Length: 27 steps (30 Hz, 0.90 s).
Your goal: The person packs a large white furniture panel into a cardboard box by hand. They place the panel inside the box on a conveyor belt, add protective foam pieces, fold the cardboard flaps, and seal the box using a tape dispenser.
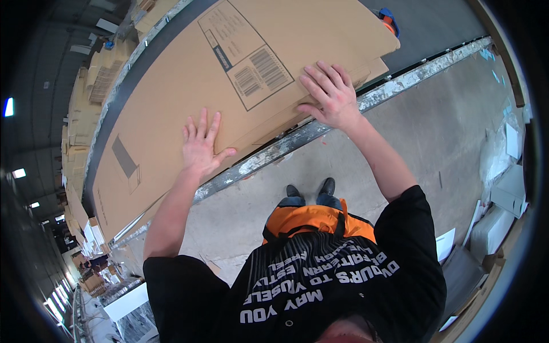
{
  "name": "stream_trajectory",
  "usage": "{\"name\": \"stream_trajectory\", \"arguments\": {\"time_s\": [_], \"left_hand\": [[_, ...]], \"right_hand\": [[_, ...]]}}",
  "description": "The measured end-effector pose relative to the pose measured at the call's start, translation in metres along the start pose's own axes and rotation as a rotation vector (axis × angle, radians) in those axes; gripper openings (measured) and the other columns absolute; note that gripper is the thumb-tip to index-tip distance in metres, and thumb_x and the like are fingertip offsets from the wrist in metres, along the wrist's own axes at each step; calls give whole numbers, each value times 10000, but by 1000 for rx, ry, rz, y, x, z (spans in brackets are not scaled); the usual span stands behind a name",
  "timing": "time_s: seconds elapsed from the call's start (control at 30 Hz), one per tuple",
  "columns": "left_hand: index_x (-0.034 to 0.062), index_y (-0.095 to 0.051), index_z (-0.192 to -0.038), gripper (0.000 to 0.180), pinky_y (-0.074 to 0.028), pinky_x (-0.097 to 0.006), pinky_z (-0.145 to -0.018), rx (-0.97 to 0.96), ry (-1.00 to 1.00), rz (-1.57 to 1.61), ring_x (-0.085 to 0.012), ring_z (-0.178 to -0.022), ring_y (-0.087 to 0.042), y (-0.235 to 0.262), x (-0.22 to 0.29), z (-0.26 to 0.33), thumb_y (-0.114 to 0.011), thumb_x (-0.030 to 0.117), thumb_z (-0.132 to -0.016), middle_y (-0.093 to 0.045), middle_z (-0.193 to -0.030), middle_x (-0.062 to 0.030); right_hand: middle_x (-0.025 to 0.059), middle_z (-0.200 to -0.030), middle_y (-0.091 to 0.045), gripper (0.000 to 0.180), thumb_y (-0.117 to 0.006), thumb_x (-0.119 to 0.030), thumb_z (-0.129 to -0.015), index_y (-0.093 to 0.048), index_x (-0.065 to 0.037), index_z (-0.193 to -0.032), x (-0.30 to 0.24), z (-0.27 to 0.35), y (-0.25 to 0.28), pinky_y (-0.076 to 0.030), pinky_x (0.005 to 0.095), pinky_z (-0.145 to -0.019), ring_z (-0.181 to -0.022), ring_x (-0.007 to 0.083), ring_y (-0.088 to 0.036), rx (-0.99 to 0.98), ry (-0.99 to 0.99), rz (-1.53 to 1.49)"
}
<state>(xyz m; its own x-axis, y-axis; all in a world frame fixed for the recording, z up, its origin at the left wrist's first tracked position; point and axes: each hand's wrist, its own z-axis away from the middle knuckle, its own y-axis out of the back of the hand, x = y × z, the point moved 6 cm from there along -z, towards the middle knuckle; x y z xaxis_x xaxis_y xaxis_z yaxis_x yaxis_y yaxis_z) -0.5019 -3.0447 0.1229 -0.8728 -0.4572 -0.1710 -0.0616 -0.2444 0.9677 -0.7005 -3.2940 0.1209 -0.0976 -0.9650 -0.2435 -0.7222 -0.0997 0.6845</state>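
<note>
A large flat brown cardboard box (171, 86) lies on a dark conveyor belt (440, 26), with a printed label block and barcodes on its top face. My left hand (201, 144) rests on the box near its close edge, fingers spread and thumb pointing right. Farther right, my right hand (331, 96) lies on the same top face beside the barcodes, its fingers stretched out. Neither hand grips anything. At the box's right end a second cardboard layer or flap (374, 70) sticks out beneath the top.
A worn metal rail (274, 150) edges the belt on my side. Past the box's far right corner sits a blue and orange tape dispenser-like object (389, 22). Stacks of cardboard (106, 68) stand beyond the belt at left. White packages and wrap (506, 191) lie on the floor at right.
</note>
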Motion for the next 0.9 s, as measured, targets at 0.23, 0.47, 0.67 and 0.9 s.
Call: {"name": "stream_trajectory", "arguments": {"time_s": [0.23, 0.47, 0.67, 0.9], "left_hand": [[212, -216, -1501, 930, -187, -585, -1103, 106, -9, -11, -512, -1350, -205, 0, 11, 8, -543, 684, -770, -158, -1554, -133], [106, -232, -1486, 956, -146, -684, -1048, 169, -134, -94, -575, -1334, -137, -11, 23, 1, -582, 638, -774, -112, -1540, -222], [84, -227, -1483, 1205, -201, -660, -1053, 136, -182, -70, -566, -1322, -204, 2, 36, -2, -759, 647, -560, -158, -1526, -239], [102, -264, -1469, 1218, -326, -592, -1033, 136, -178, -37, -531, -1280, -330, 18, 42, -13, -766, 674, -519, -240, -1498, -235]], "right_hand": [[83, -1207, -620, 545, -730, -365, -678, -648, -76, -1133, -8, 6, -4, -391, 467, -1019, -1179, 315, -541, -10, -60, 118], [157, -1249, -595, 477, -619, -323, -791, -626, -12, -1153, -3, 11, -13, -377, 479, -1047, -1194, 371, -533, -250, 13, 256], [148, -1281, -569, 525, -604, -380, -811, -601, -13, -1187, 1, 15, -7, -338, 469, -1081, -1255, 365, -475, -184, -30, 141], [97, -1235, -548, 540, -730, -287, -716, -573, -93, -1194, 7, 33, 7, -375, 490, -1041, -1172, 286, -481, 280, -287, 52]]}}
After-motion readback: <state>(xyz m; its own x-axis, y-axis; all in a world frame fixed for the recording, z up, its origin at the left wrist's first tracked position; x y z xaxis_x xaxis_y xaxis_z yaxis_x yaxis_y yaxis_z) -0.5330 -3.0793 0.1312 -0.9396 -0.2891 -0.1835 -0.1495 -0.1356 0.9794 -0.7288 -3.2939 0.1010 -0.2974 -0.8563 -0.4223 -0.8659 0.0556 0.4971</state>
